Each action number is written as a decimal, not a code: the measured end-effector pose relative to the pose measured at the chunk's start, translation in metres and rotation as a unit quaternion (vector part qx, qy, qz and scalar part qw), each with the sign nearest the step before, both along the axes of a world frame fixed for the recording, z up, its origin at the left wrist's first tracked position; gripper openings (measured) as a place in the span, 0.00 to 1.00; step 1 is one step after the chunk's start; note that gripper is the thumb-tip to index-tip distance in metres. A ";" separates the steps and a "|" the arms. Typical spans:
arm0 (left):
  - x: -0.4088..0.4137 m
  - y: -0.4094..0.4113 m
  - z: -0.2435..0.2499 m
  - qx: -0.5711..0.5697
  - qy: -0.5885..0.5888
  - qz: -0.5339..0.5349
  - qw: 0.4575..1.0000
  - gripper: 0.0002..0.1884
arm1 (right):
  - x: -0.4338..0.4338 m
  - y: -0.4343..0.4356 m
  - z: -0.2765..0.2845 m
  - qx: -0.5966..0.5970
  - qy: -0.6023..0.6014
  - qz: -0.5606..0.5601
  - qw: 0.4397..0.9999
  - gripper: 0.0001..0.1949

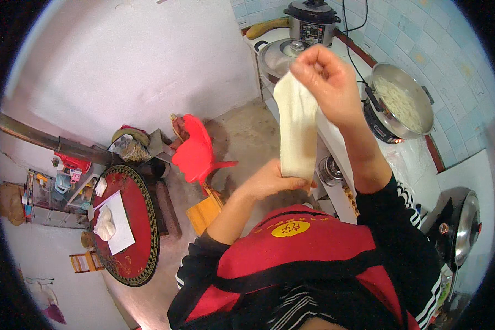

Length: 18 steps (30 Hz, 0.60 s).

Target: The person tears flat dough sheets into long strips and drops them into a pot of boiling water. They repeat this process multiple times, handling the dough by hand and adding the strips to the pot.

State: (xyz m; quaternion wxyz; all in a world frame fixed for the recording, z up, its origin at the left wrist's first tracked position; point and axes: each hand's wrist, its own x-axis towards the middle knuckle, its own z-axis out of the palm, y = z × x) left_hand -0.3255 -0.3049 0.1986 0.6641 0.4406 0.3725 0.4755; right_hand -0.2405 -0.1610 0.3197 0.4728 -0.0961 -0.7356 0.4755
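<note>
A long flat strip of pale dough (298,128) hangs stretched between my two hands, above the floor beside the counter. My right hand (328,84) pinches its upper end, near the lidded steel pot. Lower down, my left hand (274,181) holds the other end in front of the red apron (334,243). To the right of my right hand, a steel pan (425,105) on an electric cooker base (380,126) holds pale noodle-like pieces (398,103).
The lidded pot (274,57), a pressure cooker (312,24) and a long gourd (268,28) stand along the counter. A wok with a lid (469,229) is at the right. Left are a red plastic chair (196,152), a wooden stool (202,214) and a round red table (136,231).
</note>
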 end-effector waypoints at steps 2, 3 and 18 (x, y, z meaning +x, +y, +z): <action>0.009 -0.002 -0.005 -0.015 0.010 -0.015 1.000 0.14 | -0.004 0.016 0.007 0.008 0.011 -0.034 0.999 0.11; 0.013 -0.002 -0.006 -0.023 0.016 -0.026 0.999 0.13 | -0.005 0.027 0.011 0.012 0.017 -0.055 0.998 0.11; -0.008 0.025 0.043 0.079 -0.324 0.122 0.935 0.29 | 0.031 0.016 -0.120 -0.337 -0.087 0.189 0.918 0.19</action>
